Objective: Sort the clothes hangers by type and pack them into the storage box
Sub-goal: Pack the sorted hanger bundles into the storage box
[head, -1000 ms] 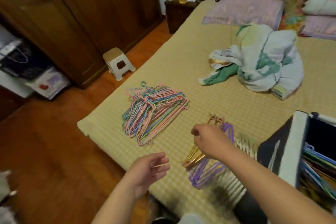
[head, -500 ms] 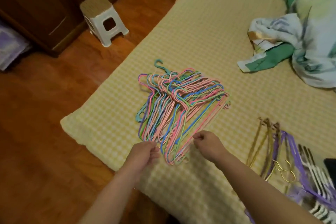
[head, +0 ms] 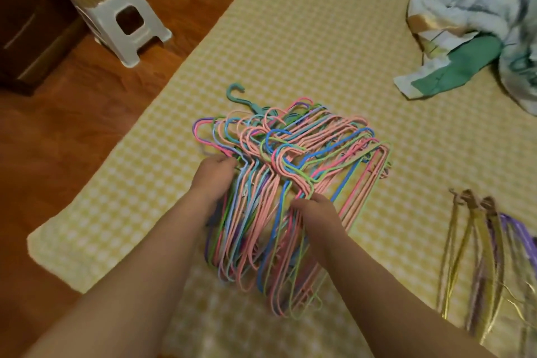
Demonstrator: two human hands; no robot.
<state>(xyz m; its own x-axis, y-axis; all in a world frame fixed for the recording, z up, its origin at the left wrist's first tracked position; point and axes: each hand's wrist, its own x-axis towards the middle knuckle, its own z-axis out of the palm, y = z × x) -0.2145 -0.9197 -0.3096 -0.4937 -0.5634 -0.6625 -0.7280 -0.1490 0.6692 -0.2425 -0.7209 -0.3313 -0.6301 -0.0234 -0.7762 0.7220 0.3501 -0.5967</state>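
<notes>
Both hands are working at the pile of pastel wire hangers [head: 290, 183], which is lying in the centre of the frame on the yellow checked bed cover [head: 305, 38]. The left hand [head: 213, 179] is curling its fingers round the left edge of the stack, just below the hooks, and the right hand [head: 315, 214] is gripping a few strands near the middle of the pile. By my reading, the step in hand is gathering this one type into a single bundle for packing. The storage box is not showing in the frame, so the next move is calling for squaring up the stack with the hooks aligned, then a firm two-handed lift, since the thin frames are overlapping loosely and could slide or snag. At the lower right, gold and purple hangers [head: 488, 256] are lying well apart from the pile, seemingly a separate type waiting its turn. A white plastic stool [head: 116, 9] is standing on the wooden floor at the upper left, and a crumpled quilt [head: 470, 23] is sitting at the upper right. No brand, label or writing is showing anywhere.
</notes>
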